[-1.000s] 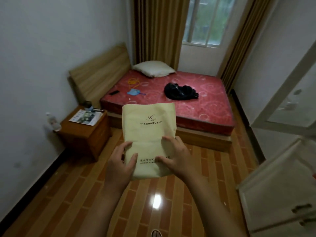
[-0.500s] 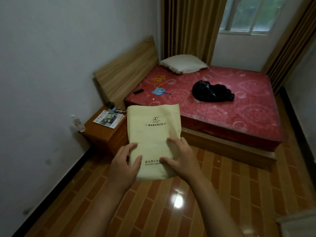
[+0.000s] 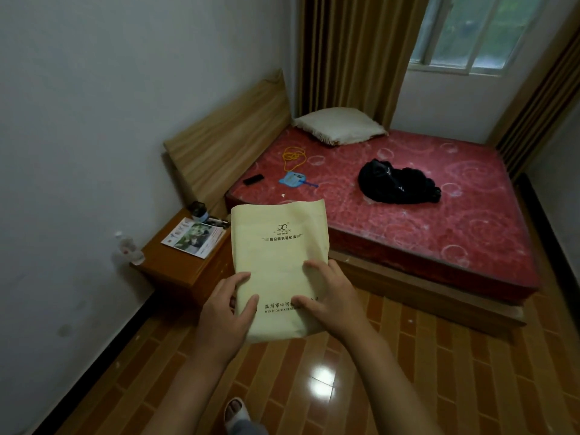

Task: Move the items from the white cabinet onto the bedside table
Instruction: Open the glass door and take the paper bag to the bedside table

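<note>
Head view: closer now to the bedside table [image 3: 185, 268], white cabinet gone from sight. Left hand [image 3: 224, 315] and right hand [image 3: 329, 298] both gripping the cream non-woven bag [image 3: 279, 265], held in the air short of the table's front edge; setting down comes next, probably.

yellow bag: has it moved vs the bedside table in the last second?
Yes. The yellow bag, held by the left hand and right hand, is now closer to the bedside table, overlapping its right edge.
</note>
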